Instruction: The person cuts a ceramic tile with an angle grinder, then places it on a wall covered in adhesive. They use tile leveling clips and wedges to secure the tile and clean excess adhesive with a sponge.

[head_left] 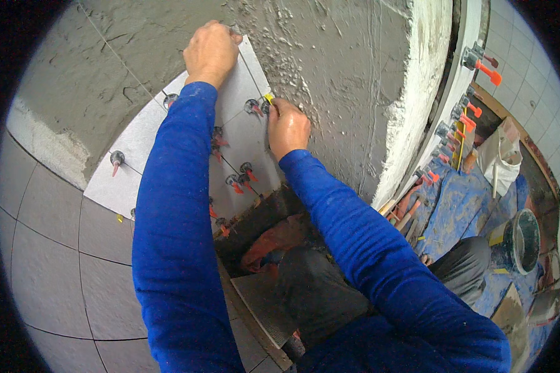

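- Left hand [211,55]: curled at upper edge of pale tiles [249,140]; can't tell if gripping.
- Right hand [289,128]: fingertips pinching yellow piece [268,98] near tiles' right edge, beside red-and-black clip [253,107].
- Grey tiles [50,217] border lower left.
- Mortar [354,74] spreads wide beyond right edge.

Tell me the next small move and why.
Probably press the small yellow piece gently with the right hand: that hand is right at it, beside a black-and-red clip, while the left hand rests on the pale tile.
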### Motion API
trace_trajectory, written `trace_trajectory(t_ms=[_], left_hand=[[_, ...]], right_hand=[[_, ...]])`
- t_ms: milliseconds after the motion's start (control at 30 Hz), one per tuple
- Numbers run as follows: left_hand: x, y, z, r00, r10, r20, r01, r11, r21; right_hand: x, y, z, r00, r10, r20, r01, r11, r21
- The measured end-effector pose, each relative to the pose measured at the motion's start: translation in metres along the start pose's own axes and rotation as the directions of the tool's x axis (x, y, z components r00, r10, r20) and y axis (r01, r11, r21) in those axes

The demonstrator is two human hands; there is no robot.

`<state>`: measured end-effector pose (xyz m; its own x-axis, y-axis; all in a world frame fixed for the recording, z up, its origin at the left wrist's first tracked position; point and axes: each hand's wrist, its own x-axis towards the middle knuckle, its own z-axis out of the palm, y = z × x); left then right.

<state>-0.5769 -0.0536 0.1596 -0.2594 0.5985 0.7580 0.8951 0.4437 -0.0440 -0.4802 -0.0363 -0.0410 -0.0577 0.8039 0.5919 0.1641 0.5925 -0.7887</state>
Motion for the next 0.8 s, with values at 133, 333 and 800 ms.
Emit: trace_trajectory(t_ms=[133,333,800], left_hand=[[-0.001,-0.003,0.003,0.999,0.043,-0.017,-0.043,0.999,0.015],[0.003,-0.018,0.003,0.983,0.162,-0.082,-0.167,0.985,-0.051],[-0.019,-0.016,-0.008,0.998,0.018,-0.052,-0.026,0.986,-0.165]], right_hand=[[0.000,-0.001,0.000,1.000,-0.009,0.004,0.009,1.000,-0.011],[-0.063,-0.012,-0.061,0.986,-0.153,0.073,0.131,0.962,0.240],[-0.155,0.182,-0.301,0.177,-0.146,0.973,0.379,0.923,0.070]])
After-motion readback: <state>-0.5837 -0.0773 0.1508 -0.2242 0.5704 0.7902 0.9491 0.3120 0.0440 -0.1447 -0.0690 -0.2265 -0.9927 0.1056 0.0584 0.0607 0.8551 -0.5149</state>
